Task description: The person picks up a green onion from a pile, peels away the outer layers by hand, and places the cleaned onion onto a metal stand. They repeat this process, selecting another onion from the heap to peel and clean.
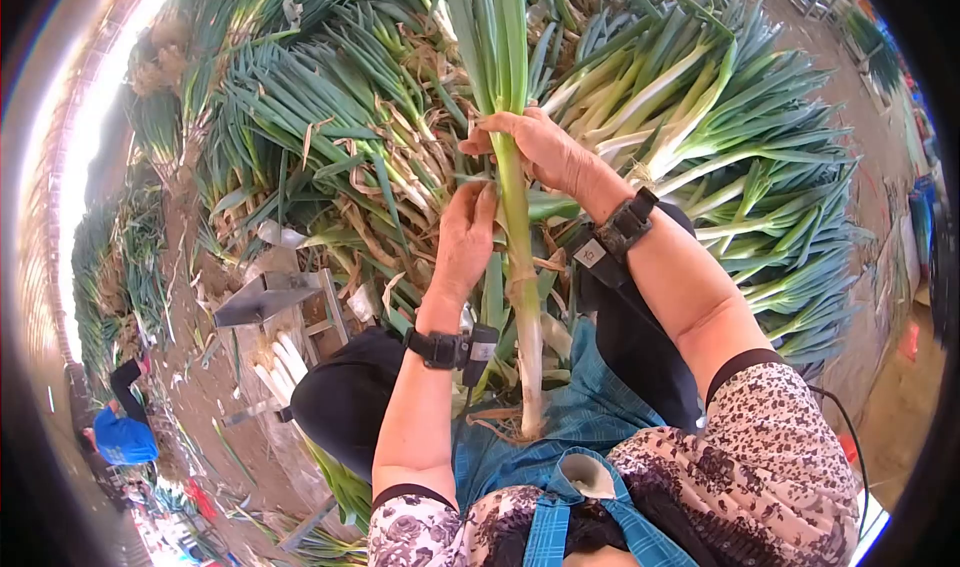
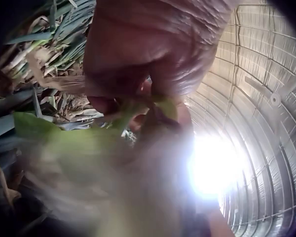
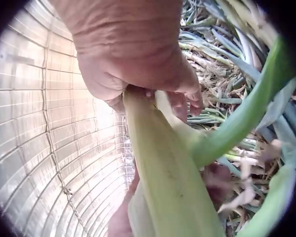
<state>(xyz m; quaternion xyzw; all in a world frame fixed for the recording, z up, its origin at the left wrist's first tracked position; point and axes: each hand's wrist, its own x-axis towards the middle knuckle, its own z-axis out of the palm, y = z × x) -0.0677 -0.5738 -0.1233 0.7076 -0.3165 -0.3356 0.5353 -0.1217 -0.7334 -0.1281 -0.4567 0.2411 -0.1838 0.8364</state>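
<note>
A long green onion (image 1: 520, 257) stands nearly upright in front of the person's body, its leaves up and its roots down at the lap. High on the stalk, where the leaves fan out, the right hand (image 1: 540, 149) grips it with thumb and fingers. Lower and to the left, the left hand (image 1: 465, 242) is close beside the stalk. In the left wrist view its thumb and finger pinch a green leaf piece (image 2: 165, 107). A loose green leaf (image 3: 246, 116) bends away from the stalk in the right wrist view.
Piles of green onions (image 1: 310, 117) with dry leaves lie ahead and left; paler stalks (image 1: 650, 107) spread out at the right. A metal stand (image 1: 265, 299) is by the left knee, near several white stalks (image 1: 283, 365). Another person (image 1: 125, 435) is at the far left.
</note>
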